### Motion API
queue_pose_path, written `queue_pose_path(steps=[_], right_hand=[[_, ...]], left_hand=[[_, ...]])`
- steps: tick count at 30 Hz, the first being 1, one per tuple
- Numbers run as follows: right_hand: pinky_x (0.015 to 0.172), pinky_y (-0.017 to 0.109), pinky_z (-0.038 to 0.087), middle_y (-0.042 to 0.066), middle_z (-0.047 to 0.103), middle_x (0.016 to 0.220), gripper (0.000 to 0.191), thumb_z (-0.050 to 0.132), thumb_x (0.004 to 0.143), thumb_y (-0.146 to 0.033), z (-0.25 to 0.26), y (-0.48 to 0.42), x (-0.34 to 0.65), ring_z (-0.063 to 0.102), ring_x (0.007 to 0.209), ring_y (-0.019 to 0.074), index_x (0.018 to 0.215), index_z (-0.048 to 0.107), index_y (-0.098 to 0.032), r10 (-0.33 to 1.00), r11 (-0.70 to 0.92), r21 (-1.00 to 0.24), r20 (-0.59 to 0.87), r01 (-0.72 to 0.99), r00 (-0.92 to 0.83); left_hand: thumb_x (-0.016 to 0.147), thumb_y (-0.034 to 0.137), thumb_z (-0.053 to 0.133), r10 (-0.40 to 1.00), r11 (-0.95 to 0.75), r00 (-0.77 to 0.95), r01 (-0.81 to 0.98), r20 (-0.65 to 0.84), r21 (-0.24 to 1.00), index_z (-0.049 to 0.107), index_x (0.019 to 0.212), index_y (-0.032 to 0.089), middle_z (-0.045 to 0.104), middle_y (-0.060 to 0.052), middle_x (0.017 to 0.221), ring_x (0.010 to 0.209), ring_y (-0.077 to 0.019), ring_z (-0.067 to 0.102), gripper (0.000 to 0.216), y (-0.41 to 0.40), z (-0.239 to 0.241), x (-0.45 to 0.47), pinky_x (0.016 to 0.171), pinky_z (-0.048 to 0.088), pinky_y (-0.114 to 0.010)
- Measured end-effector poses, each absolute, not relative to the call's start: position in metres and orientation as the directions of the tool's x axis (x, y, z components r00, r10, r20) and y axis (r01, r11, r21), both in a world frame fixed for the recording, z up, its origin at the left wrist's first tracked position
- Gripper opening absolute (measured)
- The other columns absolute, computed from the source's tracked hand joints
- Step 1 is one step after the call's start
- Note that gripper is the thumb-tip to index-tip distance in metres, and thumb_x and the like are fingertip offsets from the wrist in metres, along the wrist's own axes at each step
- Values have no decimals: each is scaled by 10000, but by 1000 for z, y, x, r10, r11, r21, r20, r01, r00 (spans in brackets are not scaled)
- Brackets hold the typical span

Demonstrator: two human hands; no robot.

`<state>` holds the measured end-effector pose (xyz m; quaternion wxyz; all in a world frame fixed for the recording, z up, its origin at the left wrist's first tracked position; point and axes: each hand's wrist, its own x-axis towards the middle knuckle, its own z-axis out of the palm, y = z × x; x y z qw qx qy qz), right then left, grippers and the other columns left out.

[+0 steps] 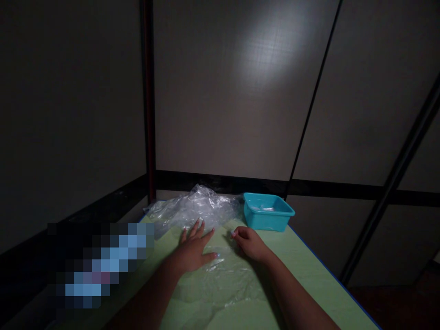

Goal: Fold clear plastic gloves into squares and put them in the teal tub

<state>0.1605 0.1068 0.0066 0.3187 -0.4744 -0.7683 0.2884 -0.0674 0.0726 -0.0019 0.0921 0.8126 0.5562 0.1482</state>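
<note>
Turquoise tub (267, 222) holds something pale (267, 209); left hand (193, 253) lies splayed over clear film (206, 208), right hand (250, 243) pinched closed.

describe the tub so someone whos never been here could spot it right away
Find the green tabletop below the panelled wall, then look along its far edge. At the right, beyond the person's right hand, sits the tub. It is turquoise and open-topped, unlike the clear crumpled plastic to its left.
</note>
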Motion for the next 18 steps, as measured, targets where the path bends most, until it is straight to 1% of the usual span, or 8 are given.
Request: queue_pose_path(steps=[3,6,8,10,12,14,16,18], right_hand=[[511,222,297,1,532,594,309,451,822,-408,8,108,165,465,565,114,660,533,-157,909,414,-671,265,616,-322],[522,232,272,14,552,616,295,455,822,-378,9,109,168,468,588,123,639,525,-158,911,411,-620,291,669,-291],[523,233,267,16,559,620,289,454,825,-375,10,109,168,471,585,123,646,527,-161,910,413,-590,298,693,-288],[519,227,269,16,566,625,275,454,826,-370,11,106,166,474,583,121,669,538,-161,902,430,-548,300,717,-311],[516,218,273,15,576,634,246,457,826,-349,12,103,164,479,586,117,699,552,-160,888,459,-508,295,729,-353],[514,208,276,12,584,642,202,473,814,-313,13,99,161,482,585,111,715,557,-158,876,482,-491,283,725,-391],[509,201,275,4,585,638,151,506,785,-279,14,96,159,475,574,103,714,557,-155,868,496,-485,257,721,-424],[512,196,275,-3,585,643,99,552,742,-248,14,92,156,471,575,99,716,566,-153,856,514,-469,228,718,-463]], left_hand=[[739,606,478,927,-376,349,864,141,336,221,1382,306,43,-104,1470,1333,-272,-104,754,72,-3,-67,999,8,-584],[740,592,486,926,-377,348,857,144,353,232,1381,301,43,-96,1471,1334,-275,-99,748,73,-5,-67,1003,20,-580],[734,567,512,929,-370,339,858,149,356,249,1377,298,64,-95,1473,1338,-284,-76,744,74,-7,-67,1004,33,-581],[734,532,535,932,-361,316,860,179,362,290,1364,294,123,-98,1470,1344,-295,-24,716,75,-7,-67,1007,54,-576],[750,488,542,926,-359,273,853,262,379,376,1325,281,256,-104,1438,1339,-298,85,633,77,-5,-66,1022,105,-534],[779,428,527,894,-393,233,819,384,417,497,1227,242,444,-114,1311,1271,-279,282,486,77,1,-63,1016,214,-441],[813,361,490,845,-467,220,746,487,475,578,1074,197,566,-102,1094,1076,-231,480,321,76,9,-61,921,349,-340],[847,308,430,811,-544,246,652,531,528,583,933,180,580,-65,919,865,-183,549,218,73,17,-59,771,415,-274]])
